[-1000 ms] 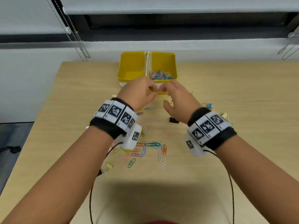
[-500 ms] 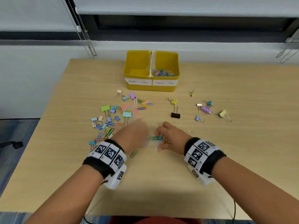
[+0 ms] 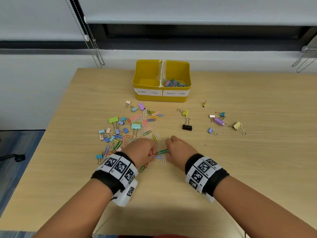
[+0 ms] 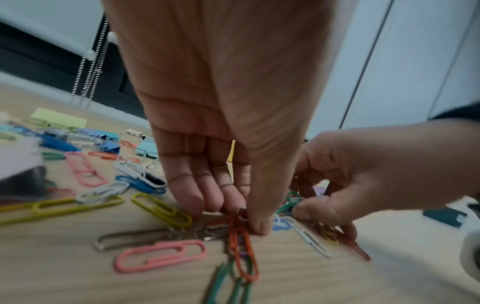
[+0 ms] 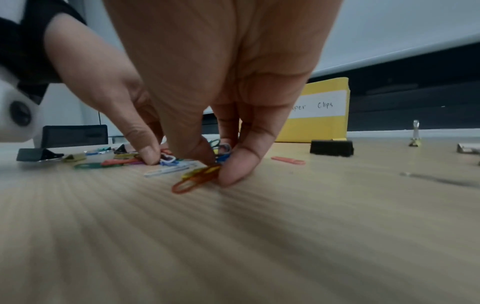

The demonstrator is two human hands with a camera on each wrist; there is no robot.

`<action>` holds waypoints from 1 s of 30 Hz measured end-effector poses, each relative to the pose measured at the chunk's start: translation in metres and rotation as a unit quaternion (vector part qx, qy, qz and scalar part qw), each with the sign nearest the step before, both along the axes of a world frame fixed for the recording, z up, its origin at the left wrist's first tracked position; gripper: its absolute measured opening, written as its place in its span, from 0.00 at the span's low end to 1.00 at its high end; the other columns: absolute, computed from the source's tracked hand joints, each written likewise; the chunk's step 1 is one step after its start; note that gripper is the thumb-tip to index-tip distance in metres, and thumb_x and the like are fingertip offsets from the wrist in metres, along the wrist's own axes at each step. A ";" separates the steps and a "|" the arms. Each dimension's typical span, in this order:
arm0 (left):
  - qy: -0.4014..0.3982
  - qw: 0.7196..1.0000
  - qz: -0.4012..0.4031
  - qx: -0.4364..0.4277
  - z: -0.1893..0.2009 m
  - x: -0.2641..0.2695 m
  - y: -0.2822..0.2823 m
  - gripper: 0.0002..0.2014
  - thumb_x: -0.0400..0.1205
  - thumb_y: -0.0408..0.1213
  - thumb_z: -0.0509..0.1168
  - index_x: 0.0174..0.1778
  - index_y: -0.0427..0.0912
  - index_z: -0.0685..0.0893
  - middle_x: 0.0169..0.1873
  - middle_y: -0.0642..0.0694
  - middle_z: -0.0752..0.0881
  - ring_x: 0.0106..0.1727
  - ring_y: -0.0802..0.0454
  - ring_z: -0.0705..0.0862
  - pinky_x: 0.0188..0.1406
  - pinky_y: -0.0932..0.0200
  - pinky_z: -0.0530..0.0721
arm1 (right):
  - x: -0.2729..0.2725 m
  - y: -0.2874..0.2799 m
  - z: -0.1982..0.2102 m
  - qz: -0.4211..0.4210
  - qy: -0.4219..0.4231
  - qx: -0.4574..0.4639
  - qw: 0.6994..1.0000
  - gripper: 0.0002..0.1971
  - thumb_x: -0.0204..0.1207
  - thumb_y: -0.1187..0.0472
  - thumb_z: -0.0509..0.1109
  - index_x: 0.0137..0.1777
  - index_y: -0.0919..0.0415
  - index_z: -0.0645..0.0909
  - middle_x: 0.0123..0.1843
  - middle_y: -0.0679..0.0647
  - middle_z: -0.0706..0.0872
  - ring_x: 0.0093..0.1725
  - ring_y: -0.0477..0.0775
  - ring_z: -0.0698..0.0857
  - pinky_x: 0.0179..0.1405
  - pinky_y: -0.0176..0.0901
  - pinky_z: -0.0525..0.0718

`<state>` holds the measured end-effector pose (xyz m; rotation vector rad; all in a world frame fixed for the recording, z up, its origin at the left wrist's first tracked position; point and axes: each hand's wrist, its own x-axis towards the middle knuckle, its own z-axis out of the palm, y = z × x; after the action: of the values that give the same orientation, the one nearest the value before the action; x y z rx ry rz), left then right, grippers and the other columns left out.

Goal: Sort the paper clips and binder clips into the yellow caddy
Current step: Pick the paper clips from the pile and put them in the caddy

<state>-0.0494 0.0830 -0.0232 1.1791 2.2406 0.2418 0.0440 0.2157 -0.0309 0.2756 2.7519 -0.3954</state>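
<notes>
Back from the yellow caddy (image 3: pixel 162 97), our left hand (image 3: pixel 141 151) and right hand (image 3: pixel 180 150) pinch paper clips (image 3: pixel 162 152) off the desk (image 3: pixel 240 169); its paper-clip side is part-filled, the binder clips (image 3: pixel 135 126) lie unsorted.

Both forearms reaching forward over worktop (image 3: pixel 240 169), wrists wearing marker bands. Left hand (image 3: pixel 140 152) knuckles up, fingertips (image 4: pixel 192 203) pointing down and touching worktop, thumb and forefinger pinching orange paper clip (image 4: pixel 242 244). Right hand (image 3: pixel 180 151) alongside, close to left, fingers curled downward, thumb and forefinger closing on brown paper clip (image 5: pixel 196 180). Grip on both hands tight at fingertips.
</notes>
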 end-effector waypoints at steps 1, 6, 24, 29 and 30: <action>0.015 1.000 -0.009 -0.006 0.001 0.001 0.001 0.07 0.78 0.36 0.66 0.50 0.41 0.83 0.49 0.45 0.86 0.45 0.52 0.80 0.46 0.58 0.78 | -0.001 0.000 0.000 0.004 -0.001 0.013 1.000 0.15 0.77 0.67 0.59 0.64 0.68 0.71 0.63 0.65 0.76 0.61 0.65 0.78 0.53 0.51 0.77; 0.061 0.997 -0.032 -0.026 0.004 0.000 0.006 0.10 0.79 0.36 0.63 0.55 0.42 0.83 0.54 0.44 0.84 0.54 0.45 0.82 0.52 0.53 0.79 | -0.004 0.001 0.001 0.075 0.002 0.098 0.992 0.15 0.78 0.72 0.56 0.65 0.68 0.70 0.62 0.65 0.77 0.59 0.64 0.80 0.47 0.50 0.80; 0.035 0.995 -0.044 -0.080 0.009 -0.004 0.010 0.09 0.81 0.36 0.59 0.54 0.37 0.80 0.53 0.40 0.82 0.52 0.43 0.82 0.50 0.51 0.79 | -0.156 0.111 0.092 -0.157 0.086 0.078 0.981 0.12 0.80 0.70 0.61 0.60 0.69 0.81 0.57 0.66 0.84 0.54 0.64 0.84 0.53 0.49 0.82; 0.038 0.998 0.059 0.005 0.054 -0.024 0.029 0.11 0.82 0.39 0.61 0.49 0.36 0.84 0.47 0.39 0.87 0.47 0.43 0.85 0.50 0.52 0.83 | -0.142 0.114 0.092 -0.216 0.157 -0.044 0.963 0.21 0.78 0.74 0.59 0.70 0.62 0.76 0.69 0.60 0.80 0.67 0.61 0.79 0.68 0.50 0.78; 0.061 0.994 0.084 0.031 0.066 -0.034 0.041 0.12 0.82 0.40 0.62 0.48 0.35 0.85 0.45 0.38 0.88 0.48 0.41 0.86 0.50 0.50 0.84 | -0.129 0.113 0.091 -0.230 0.216 -0.077 0.946 0.20 0.78 0.73 0.58 0.67 0.61 0.78 0.68 0.58 0.81 0.66 0.59 0.80 0.67 0.48 0.78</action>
<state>-0.0834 0.1245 0.0427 1.0620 2.4588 0.3151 -0.0851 0.3291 0.0600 0.8929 3.0343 -0.8781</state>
